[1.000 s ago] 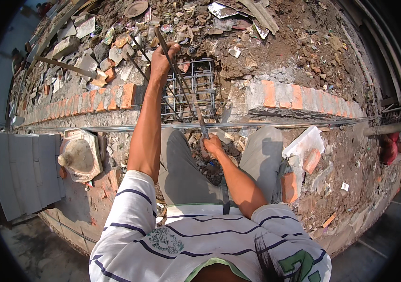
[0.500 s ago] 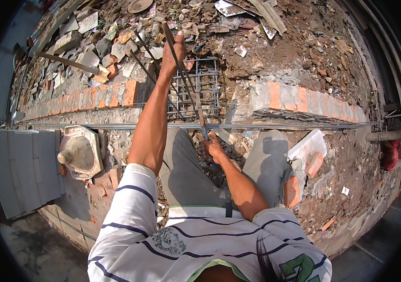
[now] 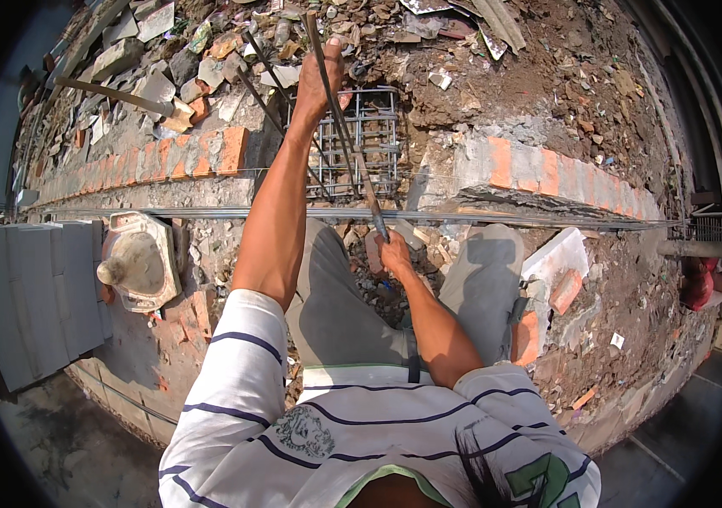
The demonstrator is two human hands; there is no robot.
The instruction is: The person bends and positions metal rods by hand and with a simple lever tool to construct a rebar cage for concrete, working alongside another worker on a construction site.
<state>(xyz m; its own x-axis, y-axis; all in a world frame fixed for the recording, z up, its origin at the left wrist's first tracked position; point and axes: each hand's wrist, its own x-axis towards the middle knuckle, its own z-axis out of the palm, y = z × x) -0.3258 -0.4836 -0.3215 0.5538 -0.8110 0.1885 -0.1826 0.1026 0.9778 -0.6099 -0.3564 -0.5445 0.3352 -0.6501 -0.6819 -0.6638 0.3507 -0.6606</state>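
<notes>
My left hand (image 3: 319,80) is stretched far forward, closed round an upright steel rebar (image 3: 340,118) that rises from a pit. Closer to my body, my right hand (image 3: 393,252) grips the lower end of a long, narrow metal bar tool (image 3: 371,199). The tool's far end meets the rebar; how they join is too small to make out. Below the hands, a grid of tied rebar (image 3: 378,131) lies in the pit. More upright rods (image 3: 266,97) lean to the left of my left forearm.
Long thin steel bars (image 3: 462,218) cross the ground in front of my knees. Low brick walls (image 3: 547,173) flank the pit. Grey blocks (image 3: 31,288) and a basin of sandy material (image 3: 139,254) stand left. A wooden-handled tool (image 3: 115,95) lies among rubble.
My right hand and the bar tool have shifted slightly right and forward. My left hand has moved a little forward and right, still on the rebar. The view has tilted slightly.
</notes>
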